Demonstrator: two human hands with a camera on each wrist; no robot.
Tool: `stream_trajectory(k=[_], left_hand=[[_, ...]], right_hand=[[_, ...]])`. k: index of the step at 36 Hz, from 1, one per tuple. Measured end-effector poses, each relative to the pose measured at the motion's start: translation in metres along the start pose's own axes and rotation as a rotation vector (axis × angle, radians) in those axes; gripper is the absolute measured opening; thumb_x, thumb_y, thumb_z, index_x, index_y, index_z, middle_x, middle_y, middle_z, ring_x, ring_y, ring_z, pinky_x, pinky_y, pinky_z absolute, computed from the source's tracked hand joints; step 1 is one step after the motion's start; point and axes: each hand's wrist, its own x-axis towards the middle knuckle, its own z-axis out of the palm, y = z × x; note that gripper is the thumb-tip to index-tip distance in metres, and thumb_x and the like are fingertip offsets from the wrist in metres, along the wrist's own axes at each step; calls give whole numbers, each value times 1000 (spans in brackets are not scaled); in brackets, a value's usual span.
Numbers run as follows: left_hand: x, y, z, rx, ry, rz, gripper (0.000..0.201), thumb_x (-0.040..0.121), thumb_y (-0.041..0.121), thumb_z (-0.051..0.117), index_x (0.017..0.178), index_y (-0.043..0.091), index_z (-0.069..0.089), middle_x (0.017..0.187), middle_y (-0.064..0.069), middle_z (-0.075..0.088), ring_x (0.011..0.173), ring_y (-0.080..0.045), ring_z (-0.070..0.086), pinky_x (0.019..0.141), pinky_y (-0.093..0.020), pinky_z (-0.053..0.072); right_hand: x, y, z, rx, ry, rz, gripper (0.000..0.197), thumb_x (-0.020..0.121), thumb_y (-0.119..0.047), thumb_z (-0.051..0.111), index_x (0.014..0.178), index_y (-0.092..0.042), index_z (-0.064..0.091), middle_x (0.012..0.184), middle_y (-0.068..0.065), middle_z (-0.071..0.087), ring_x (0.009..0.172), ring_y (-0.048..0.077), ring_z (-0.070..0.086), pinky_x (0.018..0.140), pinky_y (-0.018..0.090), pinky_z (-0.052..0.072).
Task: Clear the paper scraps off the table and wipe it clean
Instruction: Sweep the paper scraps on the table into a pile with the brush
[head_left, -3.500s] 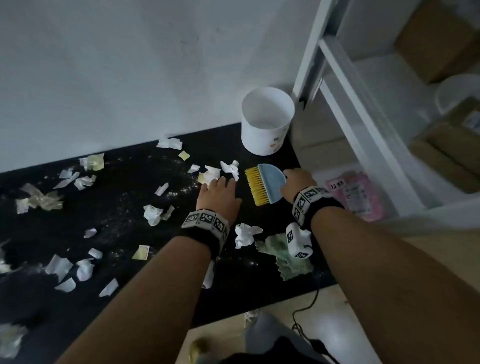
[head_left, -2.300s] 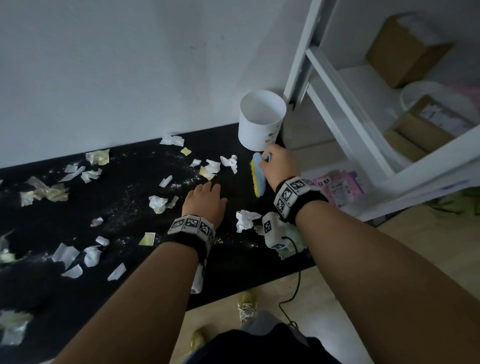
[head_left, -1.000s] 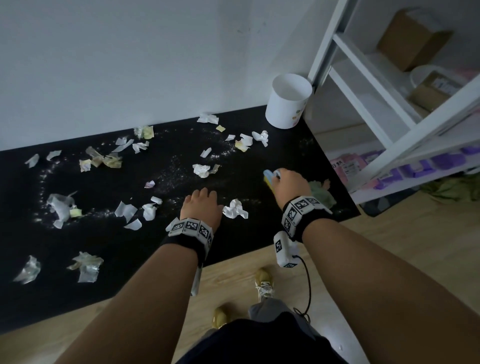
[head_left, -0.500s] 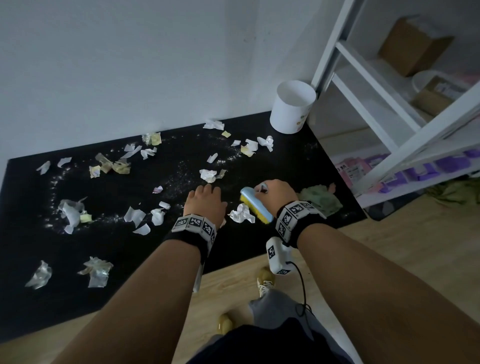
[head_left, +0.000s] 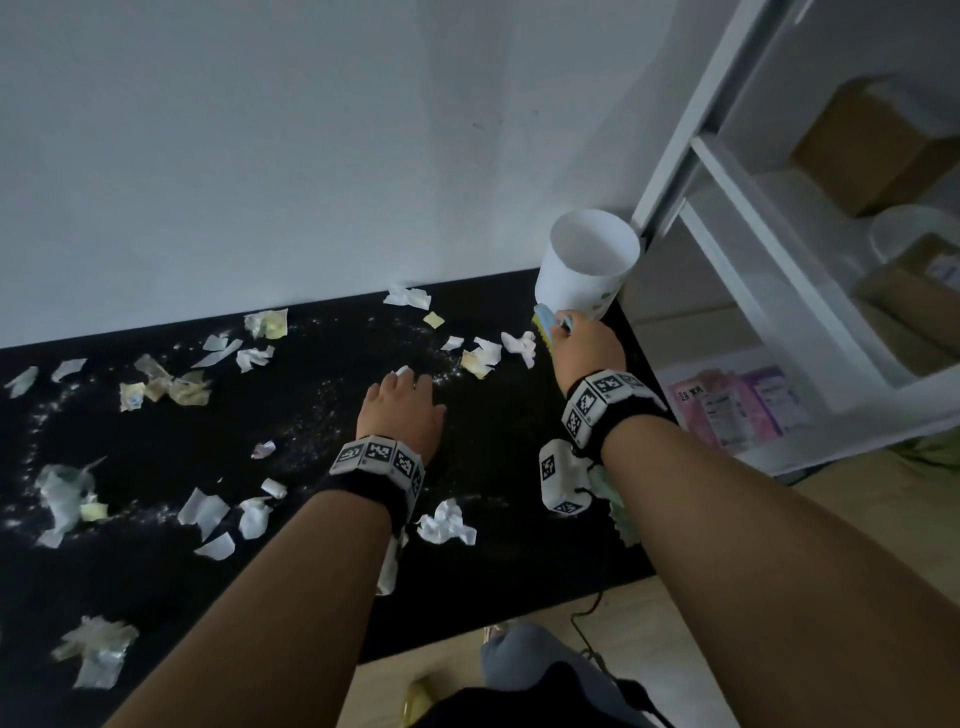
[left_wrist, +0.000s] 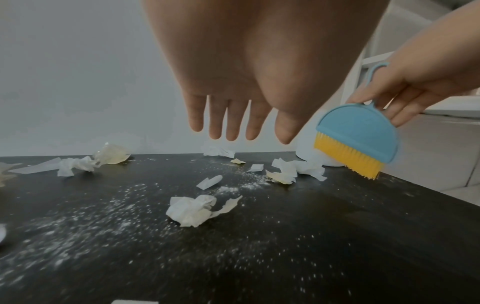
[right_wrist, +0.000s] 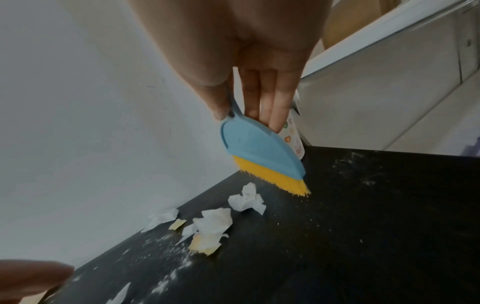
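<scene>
- Black and dusted with white powder, your table (head_left: 493, 571) runs from its near edge under your forearms to a pale wall; the paper scraps (head_left: 208, 512) remain spread over it, mostly to the left of your left hand.
- Nearest you, a crumpled scrap (head_left: 445, 524) lies just right of your left wrist, and a green cloth (head_left: 621, 514) sits partly hidden under your right forearm, close to the table's right edge.
- Your left hand (head_left: 402, 410) hovers palm down with straight fingers, holding nothing; a white scrap lies just beyond its fingertips.
- Your right hand (head_left: 587, 348) pinches the blue brush (left_wrist: 359, 136) by its handle. Half a second ago the brush was low by the near edge; now it is carried to the far right corner, bristles down, just above the table.
- That likely sets up a stroke on the small cluster of scraps just left of the bristles.
- Directly behind the brush stands the white bin (head_left: 589, 265), near the wall and the table's right edge, so room is tight there; open room lies leftward.
</scene>
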Motion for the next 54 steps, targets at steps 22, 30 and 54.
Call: stream_trajectory(k=[22,30,54], left_hand=[[-3,-43,13,-20,-41,-196,42,99,40,42,133,16,45,134,-3,48,127,-22,42,107,-37,34],[-39,-70,9,-25,-33,-250,38,98,36,41,130,17,48,132,-3,50,125,-23,44,106,-38,35],[-5,-69,5,-45,-25,-271,45,99,39,42,138,16,43,144,-5,43,134,-23,38,112,-40,32]], right_hand=[[12,-61,64,-133,-295,-250,24,100,-26,41,97,-18,63,86,1,56,83,23,55,68,28,33],[-45,-90,79,-158,-398,-362,37,97,-24,37,61,-20,44,63,-5,45,67,19,49,49,26,26],[47,-78,64,-70,-147,-320,40,100,-27,40,61,-24,30,67,0,45,67,23,45,45,27,19]])
